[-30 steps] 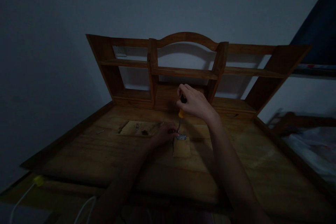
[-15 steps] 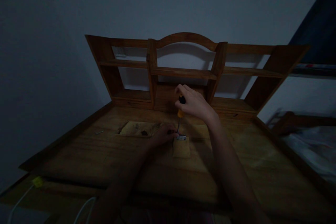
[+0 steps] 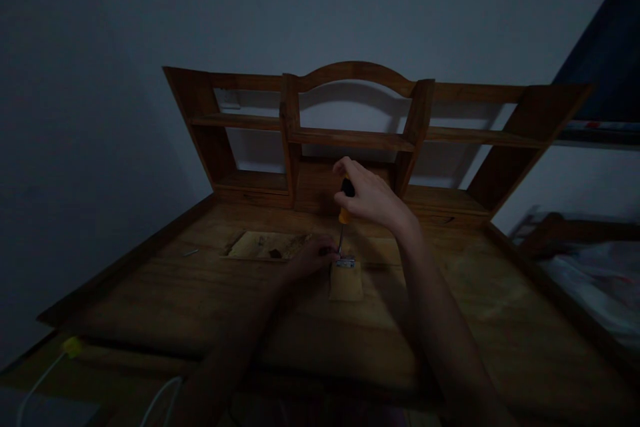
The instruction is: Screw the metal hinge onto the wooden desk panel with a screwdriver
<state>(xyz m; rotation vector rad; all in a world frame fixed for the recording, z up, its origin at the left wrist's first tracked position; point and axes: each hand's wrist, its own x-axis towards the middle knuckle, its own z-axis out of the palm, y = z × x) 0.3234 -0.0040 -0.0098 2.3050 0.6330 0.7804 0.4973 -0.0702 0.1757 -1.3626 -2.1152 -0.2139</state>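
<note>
My right hand (image 3: 371, 193) is closed around the black and orange handle of a screwdriver (image 3: 345, 216). The shaft points down, nearly upright, to a small metal hinge (image 3: 345, 263). That hinge lies at the far edge of a light wooden piece (image 3: 346, 285) on the desk. My left hand (image 3: 316, 255) is low beside the screwdriver tip, its fingers pinched together at the hinge's left end. In the dim light, whatever sits between those fingertips is too small to make out.
A wooden shelf unit (image 3: 350, 139) stands along the back of the desk (image 3: 200, 300). Left of the hands is a pale board (image 3: 267, 245) with dark holes. A small metal rod (image 3: 191, 253) lies further left. White cords (image 3: 43, 380) run at the front left.
The view has shifted very slightly. Both hands stay in nearly the same place, and the screwdriver remains at the hinge.
</note>
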